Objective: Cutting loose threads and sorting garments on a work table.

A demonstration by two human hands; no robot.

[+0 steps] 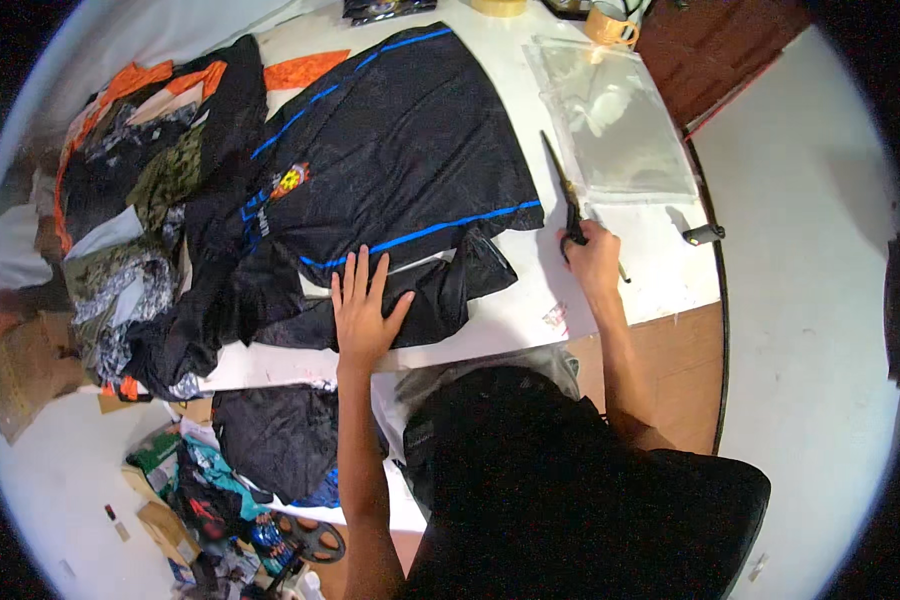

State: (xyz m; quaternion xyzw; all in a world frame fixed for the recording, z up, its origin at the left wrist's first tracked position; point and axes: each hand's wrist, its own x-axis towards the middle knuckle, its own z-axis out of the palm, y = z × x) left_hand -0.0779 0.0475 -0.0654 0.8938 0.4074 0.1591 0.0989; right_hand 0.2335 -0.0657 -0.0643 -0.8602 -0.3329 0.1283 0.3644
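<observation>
A black long-sleeved garment point(405, 135) with blue piping and a colourful emblem lies spread on the white table. My left hand point(364, 311) rests palm down on its lower edge and sleeve, fingers apart, holding nothing. To the right, my right hand point(596, 251) grips the dark handles of a pair of scissors point(568, 191). Their blades point away from me, between the garment and a stack of clear plastic bags point(615, 127). A thin piece, too small to identify, sticks out beside the right wrist.
Camouflage and orange-trimmed garments point(127, 255) are heaped at the left. An orange mug point(611, 24) and a roll of tape point(499, 6) stand at the far edge. A small black cylinder point(703, 234) lies near the right edge. Below the table are more dark clothes point(277, 439).
</observation>
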